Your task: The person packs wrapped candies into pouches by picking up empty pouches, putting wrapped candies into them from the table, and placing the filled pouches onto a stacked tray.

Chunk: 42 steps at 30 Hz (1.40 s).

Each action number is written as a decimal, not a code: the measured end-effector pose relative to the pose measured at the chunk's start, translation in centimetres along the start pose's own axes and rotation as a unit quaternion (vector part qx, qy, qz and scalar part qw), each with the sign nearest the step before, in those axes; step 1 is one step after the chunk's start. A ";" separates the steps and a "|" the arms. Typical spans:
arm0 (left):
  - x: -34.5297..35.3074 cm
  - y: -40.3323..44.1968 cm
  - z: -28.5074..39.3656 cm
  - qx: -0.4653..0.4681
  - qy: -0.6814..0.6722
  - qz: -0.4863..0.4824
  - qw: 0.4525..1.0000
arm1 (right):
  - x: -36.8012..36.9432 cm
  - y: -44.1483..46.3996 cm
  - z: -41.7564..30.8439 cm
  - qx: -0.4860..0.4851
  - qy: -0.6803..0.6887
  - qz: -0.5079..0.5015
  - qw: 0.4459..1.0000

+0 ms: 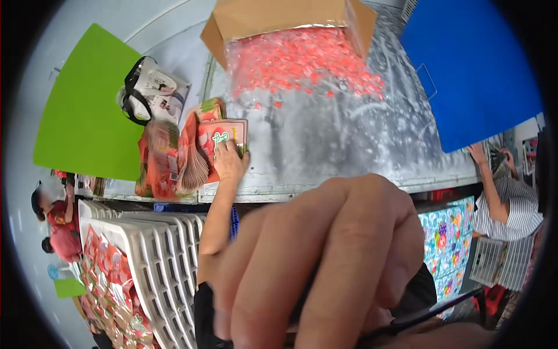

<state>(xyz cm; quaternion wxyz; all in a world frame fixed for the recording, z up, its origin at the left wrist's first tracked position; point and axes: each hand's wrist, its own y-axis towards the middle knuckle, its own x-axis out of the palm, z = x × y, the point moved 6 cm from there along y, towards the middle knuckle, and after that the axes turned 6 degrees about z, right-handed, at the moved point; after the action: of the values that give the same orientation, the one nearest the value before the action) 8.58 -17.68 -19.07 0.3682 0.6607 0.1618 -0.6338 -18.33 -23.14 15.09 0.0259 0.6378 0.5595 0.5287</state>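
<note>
My left hand [230,163] lies with its fingers stretched over the top of a stack of red printed packets [235,129] near the metal table's front edge. Beside it, more red packets [192,166] stand fanned out in a bundle, and another pile of packets [160,157] sits further left. Very close to the camera, my right hand [331,244] fills the lower middle with its fingers curled. Whatever it may hold is hidden. A thin dark strip [442,307] runs beside it at lower right.
A cardboard box [285,14] spills small red pieces [302,58] from a clear bag onto the metal table [325,139]. A white bag with black handles [157,90] rests by a green surface [87,116]. White crates [157,256] stand below; a blue surface [471,70] and a co-worker [511,203] are right.
</note>
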 end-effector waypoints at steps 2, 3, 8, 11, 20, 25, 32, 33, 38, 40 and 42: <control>-0.4 -0.1 0.5 -0.004 0.007 -0.015 1.000 | -1.1 -1.4 -1.5 -0.014 -0.016 0.020 1.000; -0.6 0.0 0.6 -0.009 -0.002 -0.016 1.000 | -1.7 -1.7 -1.7 -0.018 -0.021 0.029 0.999; -0.2 0.0 -0.2 -0.001 -0.061 0.016 0.998 | -5.9 -6.5 -7.8 -0.035 -0.048 0.054 0.997; -0.6 0.2 -0.7 0.002 -0.084 0.041 0.996 | -8.1 -6.9 -9.5 -0.041 -0.066 0.057 0.995; 0.5 1.0 -4.4 -0.191 -0.289 -0.045 0.937 | -15.2 -11.8 -17.5 -0.063 -0.133 0.085 0.985; 2.5 1.2 -5.8 -0.247 -0.578 -0.089 0.772 | -15.1 -5.8 -16.6 -0.074 -0.167 0.083 0.980; -1.8 1.6 -6.3 -0.176 -0.495 0.005 0.851 | -16.9 -11.7 -16.4 -0.086 -0.218 0.091 0.968; -1.5 1.7 -6.6 -0.178 -0.510 0.009 0.842 | -16.4 -8.3 -13.2 -0.088 -0.225 0.088 0.966; -7.4 1.2 -2.5 -0.113 -0.532 0.020 0.839 | -8.1 -1.7 -0.5 -0.093 -0.236 0.053 0.966; -8.8 0.4 -0.3 -0.124 -0.537 -0.076 0.831 | -10.9 -2.0 2.3 -0.026 -0.385 0.031 0.922; -10.9 -0.6 2.7 -0.085 -0.570 -0.138 0.805 | -15.1 -3.5 8.7 -0.048 -0.587 -0.051 0.806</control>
<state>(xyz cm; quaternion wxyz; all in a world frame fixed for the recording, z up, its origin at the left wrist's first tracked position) 4.69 -16.42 -8.58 0.3573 0.1165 0.0657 -0.9244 -11.77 -28.18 -0.70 0.4073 0.7948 0.4431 0.0772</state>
